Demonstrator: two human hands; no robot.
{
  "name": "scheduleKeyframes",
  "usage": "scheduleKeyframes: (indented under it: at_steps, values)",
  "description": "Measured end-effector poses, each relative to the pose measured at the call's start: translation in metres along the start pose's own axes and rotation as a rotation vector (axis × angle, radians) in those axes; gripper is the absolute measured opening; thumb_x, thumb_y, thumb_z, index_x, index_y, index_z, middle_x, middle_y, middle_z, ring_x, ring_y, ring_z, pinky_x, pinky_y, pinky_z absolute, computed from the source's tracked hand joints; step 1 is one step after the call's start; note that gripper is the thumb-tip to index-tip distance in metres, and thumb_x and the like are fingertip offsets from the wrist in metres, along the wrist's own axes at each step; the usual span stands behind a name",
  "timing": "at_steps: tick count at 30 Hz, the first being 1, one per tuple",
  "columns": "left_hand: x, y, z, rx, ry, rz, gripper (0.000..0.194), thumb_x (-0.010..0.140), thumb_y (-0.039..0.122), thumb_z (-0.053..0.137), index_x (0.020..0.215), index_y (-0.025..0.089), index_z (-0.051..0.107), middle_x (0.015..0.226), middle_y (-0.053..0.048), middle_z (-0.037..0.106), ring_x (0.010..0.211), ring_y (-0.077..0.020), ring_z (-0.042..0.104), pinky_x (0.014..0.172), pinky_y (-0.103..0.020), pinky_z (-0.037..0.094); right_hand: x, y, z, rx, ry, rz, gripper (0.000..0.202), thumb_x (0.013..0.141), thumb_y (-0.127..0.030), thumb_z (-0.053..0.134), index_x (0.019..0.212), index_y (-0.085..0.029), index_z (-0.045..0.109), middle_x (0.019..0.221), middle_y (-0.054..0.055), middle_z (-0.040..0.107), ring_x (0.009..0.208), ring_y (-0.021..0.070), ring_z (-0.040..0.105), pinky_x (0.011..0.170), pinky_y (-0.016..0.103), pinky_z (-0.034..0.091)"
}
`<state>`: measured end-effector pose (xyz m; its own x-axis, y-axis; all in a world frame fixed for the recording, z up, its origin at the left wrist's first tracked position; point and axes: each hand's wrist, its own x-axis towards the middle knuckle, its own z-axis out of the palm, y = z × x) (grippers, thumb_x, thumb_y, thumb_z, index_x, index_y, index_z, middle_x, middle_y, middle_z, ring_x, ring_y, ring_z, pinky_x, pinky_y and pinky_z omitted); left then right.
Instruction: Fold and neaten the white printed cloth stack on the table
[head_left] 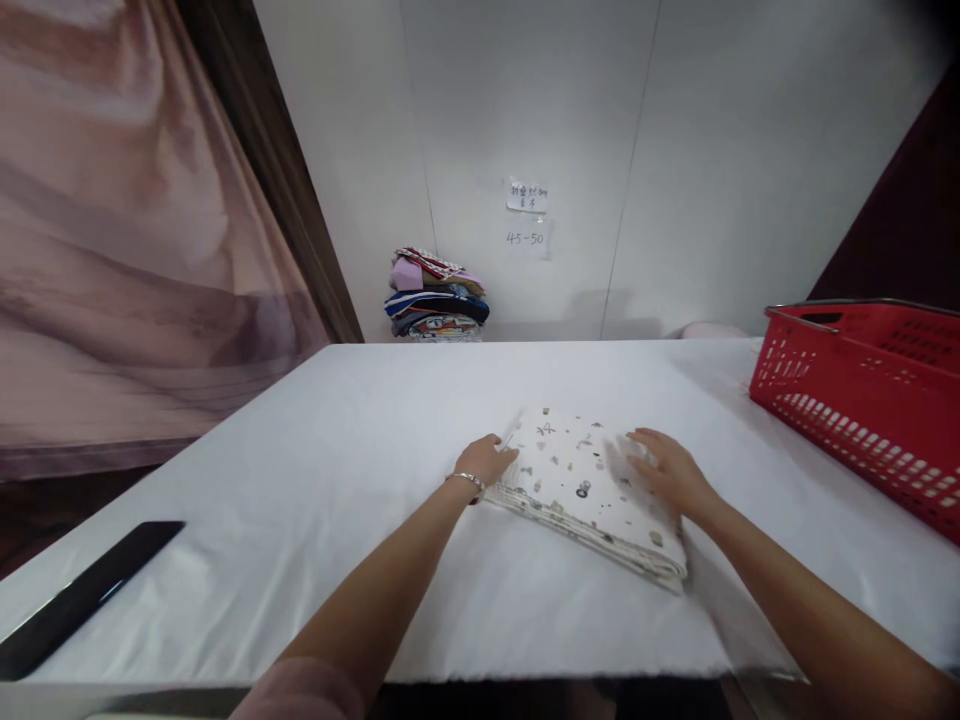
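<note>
A folded white cloth (566,465) with small printed animals and plants lies at an angle on the table, its layered edge toward me. My left hand (486,462), with a bracelet at the wrist, rests against the cloth's left edge. Its visible thumb and finger are apart, while the other fingers are partly hidden. Over the right side of the cloth is my right hand (671,475), fingers spread; whether they press on the fabric is hard to make out.
White fabric covers the table (337,560). A red perforated basket (847,370) stands at the right. A black flat object (90,595) lies near the left front edge. Folded textiles (436,295) are stacked by the back wall, below paper labels (528,220). A pink curtain (135,230) hangs left.
</note>
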<state>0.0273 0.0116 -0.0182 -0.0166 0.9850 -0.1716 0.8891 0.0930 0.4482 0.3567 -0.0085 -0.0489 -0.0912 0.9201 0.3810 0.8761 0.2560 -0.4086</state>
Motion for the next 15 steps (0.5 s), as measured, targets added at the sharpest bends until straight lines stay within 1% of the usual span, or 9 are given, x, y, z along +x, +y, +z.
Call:
scheduleKeyframes:
  at_steps: [1,3,5,7,9,11,13,15]
  values:
    - [0.001,0.004,0.004,0.011,0.019,0.007,0.044,0.078,0.049,0.047,0.111,0.02,0.056,0.108,-0.009,0.064,0.098,-0.0222,0.059,0.076,-0.028,0.043,-0.01,-0.008,0.001,-0.003,-0.018,-0.031,0.042,0.079,-0.042,0.048,0.116,-0.024,0.058,0.129,0.006,0.051,0.12,0.026,0.043,0.101,0.042,0.032]
    - [0.002,0.009,0.013,0.065,0.053,0.007,0.043,0.084,0.049,0.036,0.105,0.018,0.058,0.106,-0.011,0.064,0.096,-0.0236,0.059,0.075,-0.031,0.044,-0.031,-0.017,0.007,-0.036,-0.051,-0.019,0.046,0.081,-0.048,0.046,0.121,-0.026,0.053,0.134,0.006,0.046,0.125,0.0268,0.038,0.102,0.045,0.029]
    - [0.002,0.01,0.022,0.121,0.092,0.009,0.042,0.089,0.043,0.027,0.1,0.017,0.059,0.105,-0.013,0.063,0.094,-0.024,0.06,0.075,-0.033,0.044,-0.047,-0.017,0.014,-0.074,-0.075,0.025,0.048,0.082,-0.05,0.045,0.123,-0.026,0.052,0.136,0.008,0.043,0.127,0.0292,0.034,0.103,0.05,0.026]
    - [0.001,0.008,0.027,0.146,0.117,0.021,0.044,0.091,0.039,0.023,0.1,0.016,0.059,0.107,-0.013,0.062,0.093,-0.0232,0.06,0.075,-0.032,0.044,-0.056,-0.012,0.021,-0.067,-0.092,0.036,0.049,0.082,-0.051,0.044,0.122,-0.024,0.053,0.137,0.01,0.042,0.129,0.0303,0.03,0.103,0.051,0.026]
    - [0.001,0.007,0.029,0.152,0.106,0.028,0.045,0.091,0.039,0.022,0.101,0.017,0.06,0.107,-0.012,0.062,0.093,-0.0224,0.06,0.076,-0.032,0.044,-0.059,-0.004,0.024,-0.021,-0.069,0.023,0.048,0.082,-0.051,0.044,0.119,-0.022,0.055,0.139,0.01,0.04,0.131,0.0296,0.027,0.104,0.049,0.026]
    - [0.001,0.007,0.027,0.15,0.089,0.027,0.047,0.091,0.039,0.021,0.1,0.017,0.061,0.106,-0.013,0.063,0.094,-0.0226,0.06,0.076,-0.032,0.044,-0.06,0.001,0.023,0.035,0.013,0.046,0.05,0.081,-0.051,0.044,0.12,-0.021,0.055,0.141,0.009,0.036,0.133,0.0292,0.023,0.105,0.047,0.025]
    - [0.0,0.008,0.025,0.145,0.089,0.023,0.049,0.091,0.039,0.02,0.099,0.016,0.062,0.105,-0.013,0.063,0.094,-0.0238,0.06,0.077,-0.033,0.044,-0.062,0.005,0.02,0.105,0.11,0.171,0.055,0.08,-0.052,0.044,0.123,-0.02,0.052,0.141,0.01,0.035,0.132,0.03,0.024,0.103,0.046,0.03]
    - [-0.002,0.009,0.023,0.139,0.095,0.018,0.05,0.091,0.038,0.019,0.099,0.015,0.063,0.104,-0.014,0.064,0.095,-0.0247,0.06,0.077,-0.034,0.044,-0.065,0.006,0.017,0.194,0.126,0.361,0.061,0.076,-0.054,0.047,0.126,-0.02,0.049,0.136,0.011,0.042,0.124,0.0312,0.038,0.096,0.044,0.039]
